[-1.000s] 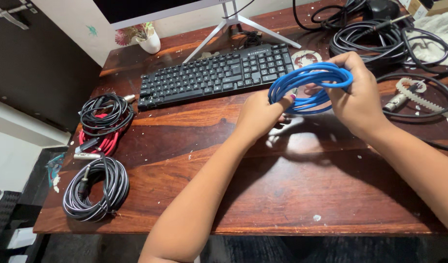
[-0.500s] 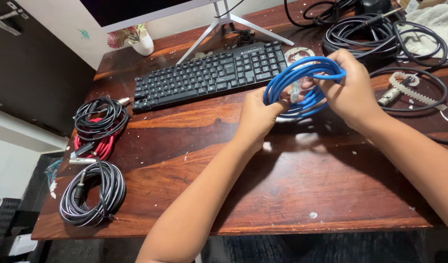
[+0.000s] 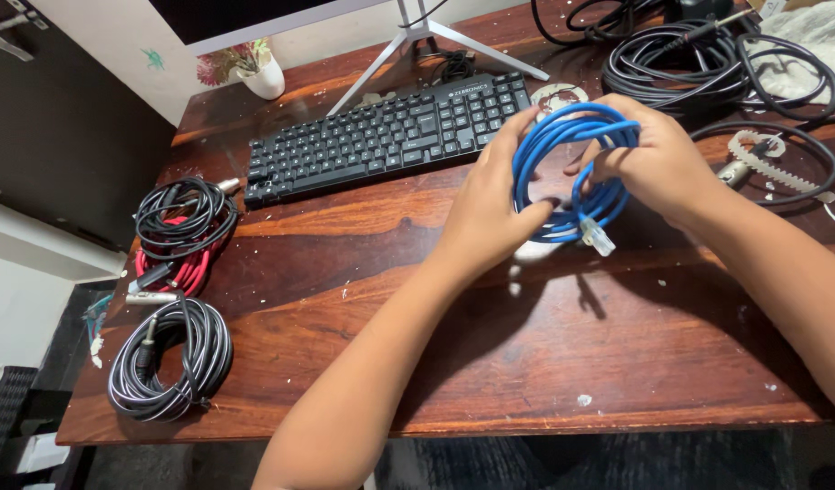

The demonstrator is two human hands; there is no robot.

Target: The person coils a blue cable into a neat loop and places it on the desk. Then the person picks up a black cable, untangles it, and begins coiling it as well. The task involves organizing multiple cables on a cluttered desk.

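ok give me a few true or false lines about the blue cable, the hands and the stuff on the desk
1. Both hands hold the blue cable. True: left hand and right hand grip the coil.
2. The cable lies flat on the desk. False: it is held above it.
3. A clear plug hangs from the coil. True.
4. The keyboard is white. False: black.
5. The grey cable sits at the desk's right edge. False: left edge.

Both forearms reach toward twelve o'clock; the left hand (image 3: 486, 207) and right hand (image 3: 660, 163) curl, fingers closed.
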